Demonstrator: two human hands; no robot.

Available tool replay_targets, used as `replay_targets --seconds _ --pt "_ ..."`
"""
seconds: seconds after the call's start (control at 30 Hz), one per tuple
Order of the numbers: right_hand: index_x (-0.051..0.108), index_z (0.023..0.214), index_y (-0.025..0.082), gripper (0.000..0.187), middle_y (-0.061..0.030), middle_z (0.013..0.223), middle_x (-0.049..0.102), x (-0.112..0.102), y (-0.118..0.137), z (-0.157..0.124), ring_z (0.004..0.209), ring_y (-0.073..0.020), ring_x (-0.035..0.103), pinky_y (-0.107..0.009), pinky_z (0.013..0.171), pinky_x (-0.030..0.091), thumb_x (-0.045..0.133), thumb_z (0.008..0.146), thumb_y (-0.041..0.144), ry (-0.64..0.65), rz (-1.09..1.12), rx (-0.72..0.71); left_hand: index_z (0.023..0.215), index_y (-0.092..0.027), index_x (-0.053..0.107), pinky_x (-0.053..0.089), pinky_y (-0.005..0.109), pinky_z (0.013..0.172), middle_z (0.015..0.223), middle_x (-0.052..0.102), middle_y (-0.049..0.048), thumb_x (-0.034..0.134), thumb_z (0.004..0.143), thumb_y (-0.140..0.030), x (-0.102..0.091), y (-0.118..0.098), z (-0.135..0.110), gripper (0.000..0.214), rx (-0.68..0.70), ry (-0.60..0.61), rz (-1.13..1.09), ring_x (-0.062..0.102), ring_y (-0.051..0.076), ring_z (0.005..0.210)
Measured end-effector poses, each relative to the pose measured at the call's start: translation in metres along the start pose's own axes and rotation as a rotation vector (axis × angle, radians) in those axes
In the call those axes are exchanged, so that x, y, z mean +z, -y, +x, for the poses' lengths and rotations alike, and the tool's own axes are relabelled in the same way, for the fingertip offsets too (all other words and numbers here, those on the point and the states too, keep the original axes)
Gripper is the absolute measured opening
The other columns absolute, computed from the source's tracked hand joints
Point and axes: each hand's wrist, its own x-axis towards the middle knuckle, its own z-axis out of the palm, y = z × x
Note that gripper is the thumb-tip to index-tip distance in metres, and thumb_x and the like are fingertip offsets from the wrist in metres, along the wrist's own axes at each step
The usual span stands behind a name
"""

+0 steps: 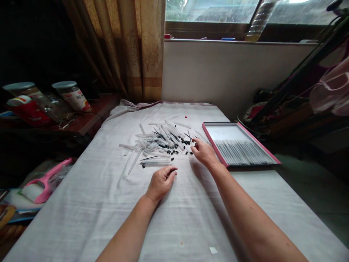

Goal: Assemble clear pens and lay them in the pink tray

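On cloth (95, 189), tube pile (163, 140); tray (227, 131) right of pile; jars (71, 95) far left.

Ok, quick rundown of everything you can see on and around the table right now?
Cloth: one, white, spread under both hands.
Tubes: many, clear, loose pile mid-cloth.
Small parts: many, black, scattered in the pile.
Tray: one, pink-rimmed, right of pile, holding a row of clear tubes.
Jars: two, pale-lidded, left side shelf.
Roller: one, pink-handled, lower left.
Curtain: one, tan, behind, top centre.
Left hand: curled on cloth, near the pile.
Right hand: at pile's right edge.
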Motion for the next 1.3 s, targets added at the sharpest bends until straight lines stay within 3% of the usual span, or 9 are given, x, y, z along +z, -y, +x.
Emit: replay_targets --seconds 0.1,0.17,0.33,0.6,0.87,1.0,1.13,1.3 --pt "0.063 0.121 0.018 0.041 -0.0046 0.081 0.073 0.012 -0.013 -0.024 0.070 -0.0179 0.066 -0.030 0.070 0.050 0.050 0.083 0.030 -0.168 0.434 -0.056 0.100 -0.020 0.070 0.048 0.034 0.089 0.098 0.072 0.0082 0.052 0.089 -0.020 -0.020 0.004 0.005 0.022 0.156 -0.167 0.280 0.064 0.021 0.094" --pt "0.068 0.108 0.016 0.035 -0.0073 0.085 0.073 0.021 -0.018 -0.040 0.074 -0.0183 0.067 -0.030 0.069 0.052 0.049 0.083 0.033 -0.244 0.650 -0.101 0.103 -0.020 0.070 0.046 0.040 0.092 0.104 0.069 0.0096 0.052 0.089 -0.019 -0.032 0.008 0.009 0.023 0.158 -0.247 0.496 0.061 0.024 0.099" --pt "0.069 0.100 0.018 0.027 -0.0066 0.088 0.072 0.032 -0.020 -0.061 0.078 -0.0180 0.067 -0.029 0.065 0.052 0.057 0.081 0.032 -0.364 0.766 -0.121 0.104 -0.022 0.071 0.040 0.048 0.093 0.113 0.067 0.0100 0.057 0.087 -0.019 -0.041 0.017 0.014 0.022 0.055 -0.193 0.828 0.054 0.031 0.109" --pt "0.070 0.102 0.020 0.025 -0.0070 0.092 0.072 0.030 -0.021 -0.068 0.081 -0.0197 0.067 -0.037 0.077 0.055 0.057 0.088 0.037 -0.480 0.820 -0.137 0.106 -0.023 0.068 0.036 0.049 0.095 0.114 0.066 0.0108 0.055 0.088 -0.026 -0.037 0.023 0.016 0.022 -0.023 -0.179 0.869 0.053 0.030 0.111" --pt "0.070 0.096 0.018 0.028 -0.0034 0.079 0.069 0.026 -0.023 -0.070 0.063 -0.0143 0.064 -0.030 0.062 0.055 0.057 0.089 0.042 -0.524 0.934 0.013 0.101 -0.022 0.066 0.034 0.052 0.101 0.124 0.063 0.0109 0.056 0.087 -0.026 -0.042 0.031 0.016 0.017 -0.075 -0.148 0.779 0.048 0.032 0.124" --pt "0.070 0.093 0.017 0.030 -0.0031 0.077 0.069 0.023 -0.019 -0.070 0.061 -0.0139 0.064 -0.029 0.060 0.055 0.058 0.087 0.045 -0.535 0.965 0.043 0.100 -0.025 0.069 0.028 0.055 0.104 0.129 0.061 0.0095 0.057 0.088 -0.027 -0.043 0.028 0.016 0.017 0.007 -0.141 0.803 0.043 0.033 0.130" --pt "0.070 0.088 0.017 0.033 -0.0021 0.069 0.068 0.019 -0.015 -0.071 0.057 -0.0142 0.063 -0.028 0.055 0.054 0.060 0.085 0.048 -0.536 1.022 0.092 0.100 -0.028 0.070 0.025 0.054 0.107 0.117 0.069 0.0055 0.059 0.088 -0.026 -0.042 0.020 0.015 0.016 0.091 -0.106 0.798 0.052 0.029 0.121" --pt "0.069 0.083 0.015 0.035 -0.0014 0.062 0.066 0.018 -0.015 -0.068 0.050 -0.0118 0.059 -0.024 0.048 0.047 0.061 0.083 0.050 -0.499 1.156 0.199 0.103 -0.023 0.065 0.025 0.050 0.108 0.111 0.071 0.0057 0.054 0.091 -0.021 -0.038 0.016 0.014 0.016 0.165 -0.084 0.770 0.057 0.026 0.116"
